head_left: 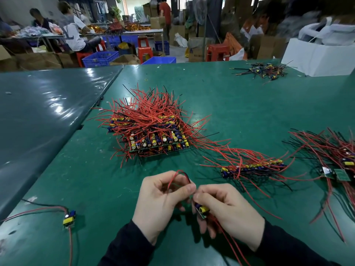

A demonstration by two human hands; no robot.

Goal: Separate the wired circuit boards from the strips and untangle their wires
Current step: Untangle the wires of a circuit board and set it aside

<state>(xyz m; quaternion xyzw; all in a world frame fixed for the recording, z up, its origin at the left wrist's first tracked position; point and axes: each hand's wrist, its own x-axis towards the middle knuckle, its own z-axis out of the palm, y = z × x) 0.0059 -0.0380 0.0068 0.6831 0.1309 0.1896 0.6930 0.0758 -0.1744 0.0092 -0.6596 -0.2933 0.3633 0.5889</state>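
I've got the R hand (228, 210) clamped on a small circuit board (201, 211), fingers curled round it. L hand (163, 198) just beside, pinching that board's looped red/black wires (177, 176). Big stack of board strips (153, 135) sits ahead of both hands, single strip (251, 168) ahead-right of R hand, one freed board (69, 217) well left of L hand on the green table (249, 104).

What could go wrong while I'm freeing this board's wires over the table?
1. The left hand pinches a looped red wire while the right hand grips the small board; pulling hard might strain the wire where it joins the board.
2. The board's trailing wires hang toward the table edge and could snag on the sleeve.
3. The strip nearby has loose wires that could re-tangle.
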